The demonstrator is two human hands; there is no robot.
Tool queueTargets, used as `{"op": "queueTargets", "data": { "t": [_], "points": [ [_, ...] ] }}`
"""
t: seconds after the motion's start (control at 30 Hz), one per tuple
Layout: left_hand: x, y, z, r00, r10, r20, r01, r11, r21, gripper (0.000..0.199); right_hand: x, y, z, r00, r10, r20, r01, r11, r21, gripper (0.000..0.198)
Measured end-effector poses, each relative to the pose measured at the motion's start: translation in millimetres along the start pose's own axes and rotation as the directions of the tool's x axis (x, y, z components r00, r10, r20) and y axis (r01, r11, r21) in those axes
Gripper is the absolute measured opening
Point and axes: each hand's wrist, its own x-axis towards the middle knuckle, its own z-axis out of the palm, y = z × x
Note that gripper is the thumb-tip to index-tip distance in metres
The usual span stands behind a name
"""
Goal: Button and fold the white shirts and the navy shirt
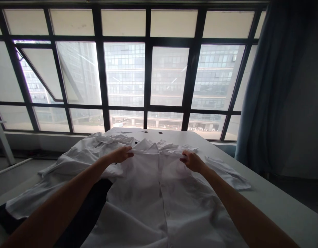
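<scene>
A white button-up shirt [140,193] lies spread in front of me, its collar at the far end and its button placket running toward me. My left hand [122,154] is closed on the shirt's left shoulder area, beside the collar. On the other side, my right hand [192,161] pinches the cloth near the right shoulder. Between the two hands the fabric is drawn fairly straight. One sleeve [227,174] lies on the table to the right, past my right hand.
More crumpled white clothing [78,155] is heaped on the left, with dark cloth [88,210] beneath it. The white table [275,203] reaches toward a wall of black-framed windows [147,75]. A blue-grey curtain [262,103] hangs at the right. Another table's leg [5,144] shows at far left.
</scene>
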Motion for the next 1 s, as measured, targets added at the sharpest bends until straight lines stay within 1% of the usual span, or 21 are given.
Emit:
{"op": "queueTargets", "data": {
  "t": [0.07,0.1,0.13,0.17,0.2,0.23,0.27,0.33,0.37,0.4,0.43,0.47,0.53,0.6,0.67,0.73,0.8,0.83,0.9,0.97,1.0],
  "points": [
    [-2,-1,-11,0.999,-0.016,0.04,0.019,0.997,-0.075,0.026,2,4,-6,1.0,-0.007,0.016,0.007,1.0,0.024,0.013],
    [-3,-2,-17,0.998,-0.016,0.064,0.023,0.994,-0.107,0.029,3,5,-10,1.0,-0.02,-0.003,0.02,1.0,0.024,0.013],
    [-4,-2,-24,0.996,-0.013,0.091,0.025,0.991,-0.128,0.032,3,6,-15,0.998,-0.035,-0.047,0.035,0.999,0.011,0.014],
    [-5,-3,-31,0.993,-0.01,0.115,0.025,0.991,-0.134,0.035,3,7,-20,0.992,-0.049,-0.119,0.048,0.999,-0.014,0.016],
    [-6,-4,-38,0.992,-0.007,0.13,0.023,0.991,-0.129,0.037,3,8,-24,0.975,-0.069,-0.212,0.06,0.997,-0.049,0.019],
    [-7,-6,-45,0.991,-0.003,0.131,0.019,0.993,-0.117,0.038,2,9,-28,0.944,-0.093,-0.317,0.068,0.994,-0.089,0.021],
    [-8,-7,-52,0.993,0.0,0.115,0.011,0.995,-0.099,0.039,1,10,-31,0.9,-0.119,-0.419,0.071,0.989,-0.127,0.021],
    [-11,-11,-59,1.0,0.024,0.016,-0.023,0.999,-0.035,0.042,-2,14,-32,0.796,-0.167,-0.583,0.076,0.981,-0.176,0.021],
    [-13,-13,-59,0.997,0.054,-0.058,-0.053,0.998,0.022,0.043,-3,17,-30,0.754,-0.179,-0.632,0.079,0.98,-0.182,0.02],
    [-15,-15,-56,0.987,0.099,-0.13,-0.086,0.991,0.099,0.043,-5,21,-26,0.728,-0.177,-0.662,0.076,0.981,-0.178,0.021],
    [-18,-17,-50,0.971,0.154,-0.181,-0.119,0.975,0.19,0.041,-6,24,-21,0.722,-0.164,-0.672,0.067,0.983,-0.169,0.022],
    [-20,-20,-43,0.956,0.213,-0.2,-0.151,0.946,0.285,0.039,-8,28,-15,0.734,-0.149,-0.663,0.057,0.986,-0.159,0.023],
    [-26,-26,-26,0.939,0.302,-0.164,-0.203,0.873,0.444,0.034,-11,33,-1,0.786,-0.136,-0.603,0.052,0.987,-0.155,0.027],
    [-31,-33,-12,0.934,0.333,-0.129,-0.222,0.823,0.523,0.03,-15,36,9,0.823,-0.164,-0.543,0.079,0.981,-0.177,0.031],
    [-34,-41,-9,0.926,0.336,-0.172,-0.191,0.811,0.553,0.03,-18,38,10,0.818,-0.201,-0.539,0.101,0.973,-0.21,0.03],
    [-32,-45,-16,0.92,0.318,-0.228,-0.141,0.813,0.565,0.033,-15,39,4,0.793,-0.211,-0.571,0.085,0.967,-0.239,0.028],
    [-23,-44,-28,0.928,0.272,-0.254,-0.083,0.816,0.572,0.037,-5,39,-7,0.784,-0.2,-0.587,0.051,0.964,-0.261,0.027],
    [-15,-42,-34,0.937,0.237,-0.257,-0.048,0.816,0.576,0.039,3,39,-12,0.794,-0.188,-0.578,0.031,0.962,-0.27,0.028],
    [6,-34,-43,0.953,0.134,-0.273,0.057,0.804,0.592,0.04,26,36,-19,0.843,-0.128,-0.522,-0.027,0.96,-0.278,0.031],
    [30,-24,-42,0.95,-0.001,-0.311,0.201,0.763,0.614,0.036,50,30,-18,0.905,0.018,-0.426,-0.146,0.952,-0.269,0.031],
    [40,-19,-37,0.938,-0.075,-0.339,0.281,0.737,0.614,0.032,60,26,-15,0.92,0.127,-0.37,-0.234,0.937,-0.26,0.031]
  ]
}}
